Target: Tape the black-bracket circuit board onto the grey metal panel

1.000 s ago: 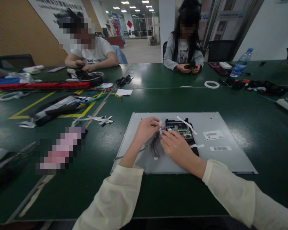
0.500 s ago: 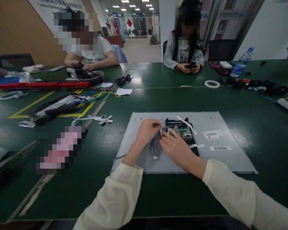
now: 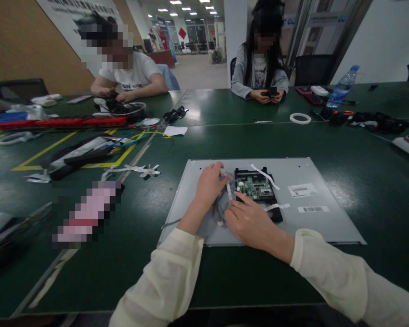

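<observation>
A flat grey metal panel lies before me, with a black frame and a green circuit board on it. Left of the board, a short white tape strip stretches between my hands. My left hand has its thumb and finger closed at the strip's upper end. At the lower end, my right hand rests low over the panel, its fingers closed on the strip. Grey cables run beneath, partly hidden by my hands. Two more tape pieces, one above and one lower, cross the frame.
A phone and crumpled tape strips lie to the left. Farther back are a tape roll, a water bottle and black cables. Two people sit across the green table, each handling dark objects.
My hands have drawn slightly apart, baring more of the tape strip and the circuit board. The left fingers have risen a little, and the right hand has shifted down.
</observation>
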`<action>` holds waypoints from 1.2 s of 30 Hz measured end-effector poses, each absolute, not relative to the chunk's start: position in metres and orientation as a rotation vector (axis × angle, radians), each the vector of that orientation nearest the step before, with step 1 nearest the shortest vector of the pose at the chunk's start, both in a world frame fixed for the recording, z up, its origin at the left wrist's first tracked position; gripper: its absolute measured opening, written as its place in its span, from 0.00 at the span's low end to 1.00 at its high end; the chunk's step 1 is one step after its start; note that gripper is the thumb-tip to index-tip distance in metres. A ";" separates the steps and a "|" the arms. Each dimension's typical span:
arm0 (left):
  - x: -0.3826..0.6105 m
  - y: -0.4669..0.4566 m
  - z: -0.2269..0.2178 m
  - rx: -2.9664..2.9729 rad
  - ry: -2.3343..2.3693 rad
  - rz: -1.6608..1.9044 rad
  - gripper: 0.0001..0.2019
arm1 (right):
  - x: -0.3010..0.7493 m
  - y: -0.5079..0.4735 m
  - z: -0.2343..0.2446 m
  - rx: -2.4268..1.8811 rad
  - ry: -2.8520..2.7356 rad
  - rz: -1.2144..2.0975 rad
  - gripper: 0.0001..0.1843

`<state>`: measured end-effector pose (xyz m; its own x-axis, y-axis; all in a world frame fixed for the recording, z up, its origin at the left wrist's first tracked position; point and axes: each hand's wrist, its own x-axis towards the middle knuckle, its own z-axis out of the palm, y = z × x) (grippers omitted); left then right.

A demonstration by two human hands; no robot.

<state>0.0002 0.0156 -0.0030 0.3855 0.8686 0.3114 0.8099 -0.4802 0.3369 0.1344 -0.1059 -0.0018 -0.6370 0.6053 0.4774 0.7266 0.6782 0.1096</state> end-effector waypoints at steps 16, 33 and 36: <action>-0.004 0.006 0.026 2.266 1.628 1.191 0.14 | 0.137 -0.117 0.016 -0.945 -2.655 0.177 0.31; -0.005 0.002 0.026 2.233 1.627 1.104 0.13 | 0.186 -0.070 -0.003 -1.702 -2.300 -0.025 0.27; -0.005 0.002 0.026 2.237 1.636 1.074 0.13 | 0.207 -0.059 -0.009 -1.844 -2.202 -0.054 0.28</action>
<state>-0.0046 0.0021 0.0259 0.1392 0.8834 0.4475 0.7615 -0.3844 0.5219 0.2065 -0.0589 -0.0089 -0.1547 0.9614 0.2277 0.9714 0.1900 -0.1423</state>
